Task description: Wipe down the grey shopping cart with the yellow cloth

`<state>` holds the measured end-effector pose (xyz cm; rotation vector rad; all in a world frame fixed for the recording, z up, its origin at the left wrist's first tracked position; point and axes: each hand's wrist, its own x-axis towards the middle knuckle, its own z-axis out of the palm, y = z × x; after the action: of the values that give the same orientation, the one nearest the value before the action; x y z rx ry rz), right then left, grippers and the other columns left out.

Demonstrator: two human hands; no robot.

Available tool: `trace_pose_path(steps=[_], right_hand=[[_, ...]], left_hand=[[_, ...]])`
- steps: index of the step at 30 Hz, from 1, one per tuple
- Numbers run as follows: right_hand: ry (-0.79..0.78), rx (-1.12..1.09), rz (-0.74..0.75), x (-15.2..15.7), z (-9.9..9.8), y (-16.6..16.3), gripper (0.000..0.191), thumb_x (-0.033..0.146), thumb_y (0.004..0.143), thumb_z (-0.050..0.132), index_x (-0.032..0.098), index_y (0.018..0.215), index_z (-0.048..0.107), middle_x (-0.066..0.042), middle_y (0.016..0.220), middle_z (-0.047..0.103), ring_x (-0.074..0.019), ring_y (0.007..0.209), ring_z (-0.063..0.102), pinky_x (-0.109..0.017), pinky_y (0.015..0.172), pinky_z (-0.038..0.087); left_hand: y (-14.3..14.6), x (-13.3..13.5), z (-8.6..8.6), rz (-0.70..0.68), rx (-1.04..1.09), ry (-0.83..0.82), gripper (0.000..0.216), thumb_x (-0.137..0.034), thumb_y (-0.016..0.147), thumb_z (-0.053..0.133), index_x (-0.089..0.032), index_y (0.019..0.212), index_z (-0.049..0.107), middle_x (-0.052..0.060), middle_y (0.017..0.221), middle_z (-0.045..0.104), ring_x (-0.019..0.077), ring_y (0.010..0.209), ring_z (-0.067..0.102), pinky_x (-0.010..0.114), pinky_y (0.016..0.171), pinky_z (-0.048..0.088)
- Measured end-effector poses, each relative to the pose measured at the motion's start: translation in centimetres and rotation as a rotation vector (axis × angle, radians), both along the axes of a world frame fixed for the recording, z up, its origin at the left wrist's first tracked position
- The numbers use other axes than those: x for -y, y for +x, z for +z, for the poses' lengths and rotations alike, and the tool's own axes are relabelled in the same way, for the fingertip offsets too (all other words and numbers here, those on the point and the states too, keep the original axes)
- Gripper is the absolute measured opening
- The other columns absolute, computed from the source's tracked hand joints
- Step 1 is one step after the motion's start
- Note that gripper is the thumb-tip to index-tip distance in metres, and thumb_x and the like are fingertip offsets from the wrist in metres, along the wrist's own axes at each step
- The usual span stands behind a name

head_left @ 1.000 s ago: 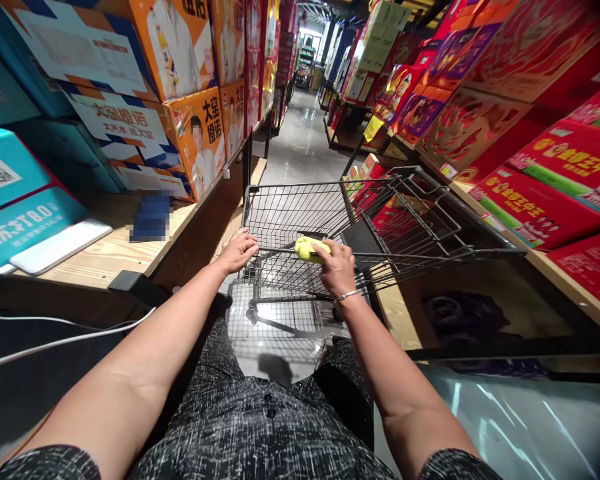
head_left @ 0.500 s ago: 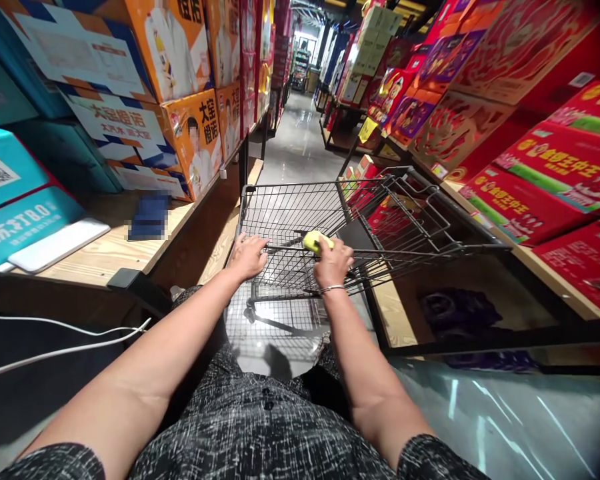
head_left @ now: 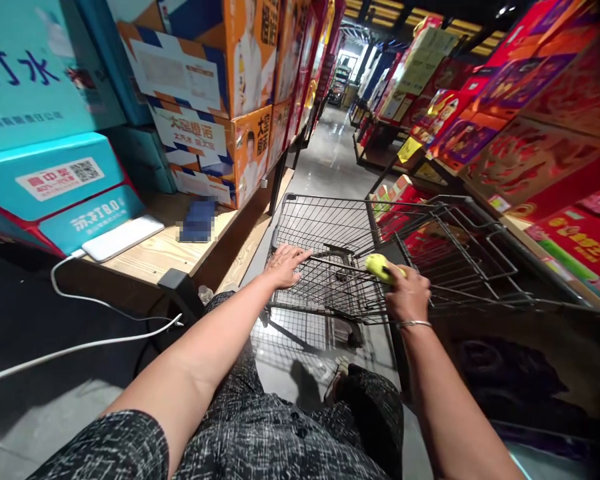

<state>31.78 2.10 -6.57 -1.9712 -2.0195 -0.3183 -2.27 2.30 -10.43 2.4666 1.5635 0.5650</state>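
A black wire shopping cart [head_left: 330,200] stands at an angle in front of me. My left hand [head_left: 286,265] rests on its near-left rim, fingers stretched out and holding nothing. At the near rim, my right hand [head_left: 409,293] is closed on a rounded yellow object [head_left: 379,267]. Its kind is not clear, and part of it is hidden by the fingers. No goods show in the basket.
A wooden shelf [head_left: 123,268] on my left bears orange cartons [head_left: 253,150], turquoise boxes [head_left: 80,177], a white power bank or phone [head_left: 124,237] with a cable, and a dark blue item [head_left: 198,220]. Red boxes [head_left: 577,237] line the right. A glossy floor aisle [head_left: 325,147] runs ahead.
The view has turned left, so the shelves and cart appear further right. The cart's near right part has swung closer. Both hands stay at the cart, the right one still holding the yellow object.
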Motion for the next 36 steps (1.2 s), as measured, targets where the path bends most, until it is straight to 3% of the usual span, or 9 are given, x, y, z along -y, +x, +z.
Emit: trace_pose_path(steps=[5,11,15,18,20,23,27,30,36], right_hand=[[0.109,-0.083,-0.115,-0.8,-0.8,1.6,0.061,0.01,0.073,0.051,0.027,0.13,0.063,-0.011,0.129,0.056,-0.0299,0.102,0.042,-0.039,0.075,0.033],[0.166,-0.143,0.138,-1.6,-3.3,-9.0,0.064,0.009,0.071,0.053,0.027,0.132,0.06,-0.009,0.132,0.054,-0.0292,0.11,0.039,-0.042,0.085,0.037],[0.117,-0.113,0.277,-2.6,-2.9,-12.7,0.069,0.007,0.071,0.053,0.029,0.136,0.057,-0.008,0.13,0.056,-0.0276,0.108,0.04,-0.039,0.084,0.038],[0.112,-0.062,0.309,-2.9,-2.0,-10.5,0.068,0.006,0.071,0.053,0.03,0.134,0.058,-0.007,0.128,0.058,-0.0263,0.105,0.043,-0.037,0.08,0.038],[0.142,-0.038,0.277,-2.8,-1.6,-6.8,0.064,0.007,0.071,0.053,0.029,0.131,0.061,-0.008,0.127,0.059,-0.0257,0.103,0.045,-0.037,0.079,0.038],[0.214,-0.005,0.19,-2.5,-1.4,0.3,0.061,0.009,0.07,0.055,0.024,0.128,0.064,-0.011,0.124,0.061,-0.0271,0.101,0.049,-0.039,0.077,0.037],[0.368,-0.017,0.089,-2.2,-2.1,7.4,0.06,0.013,0.066,0.055,0.028,0.123,0.067,-0.012,0.115,0.065,-0.0302,0.096,0.053,-0.044,0.075,0.036],[0.502,-0.064,0.163,-2.4,-3.3,7.6,0.061,0.012,0.066,0.055,0.028,0.124,0.066,-0.012,0.117,0.064,-0.0301,0.102,0.055,-0.047,0.083,0.038],[0.541,-0.087,0.283,-4.0,-7.8,0.5,0.042,0.013,0.085,0.057,0.031,0.122,0.067,-0.009,0.124,0.059,-0.0271,0.116,0.046,-0.042,0.094,0.037]], left_hand=[[-0.5,-1.9,0.4,0.032,0.036,-0.018,0.058,-0.035,0.085,0.064,-0.027,0.141,0.052,0.006,0.136,0.054,0.0248,0.133,0.044,0.045,0.125,0.013],[2.4,-3.9,3.1,0.11,0.03,-0.188,0.05,-0.041,0.09,0.051,-0.02,0.136,0.052,0.01,0.141,0.054,0.0298,0.141,0.035,0.053,0.124,0.005],[5.8,-5.6,4.3,0.078,0.115,-0.234,0.055,-0.038,0.102,0.024,-0.011,0.148,0.036,0.013,0.136,0.06,0.0242,0.127,0.053,0.042,0.116,0.029],[6.7,-6.7,3.8,0.097,0.153,-0.23,0.065,-0.052,0.103,0.019,-0.014,0.154,0.028,0.011,0.13,0.065,0.0261,0.126,0.054,0.043,0.111,0.03],[6.2,-7.4,3.1,0.045,0.136,-0.193,0.064,-0.059,0.102,0.021,-0.021,0.151,0.038,0.008,0.127,0.067,0.0272,0.126,0.053,0.043,0.109,0.03],[4.9,-8.5,2.3,-0.034,0.113,-0.144,0.061,-0.058,0.103,0.019,-0.026,0.123,0.066,0.005,0.116,0.07,0.0255,0.116,0.056,0.042,0.103,0.033],[4.2,-9.9,2.5,-0.01,0.095,-0.136,0.065,-0.057,0.103,0.017,-0.022,0.098,0.072,0.005,0.106,0.071,0.0238,0.108,0.057,0.042,0.102,0.032],[5.6,-10.5,3.4,0.044,0.046,-0.17,0.063,-0.061,0.101,0.022,-0.022,0.101,0.072,0.005,0.114,0.071,0.0266,0.117,0.053,0.047,0.106,0.028],[10.6,-10.7,4.7,-0.167,0.036,-0.239,0.064,-0.059,0.103,0.014,-0.027,0.126,0.064,0.003,0.129,0.066,0.0254,0.122,0.053,0.046,0.104,0.03]])
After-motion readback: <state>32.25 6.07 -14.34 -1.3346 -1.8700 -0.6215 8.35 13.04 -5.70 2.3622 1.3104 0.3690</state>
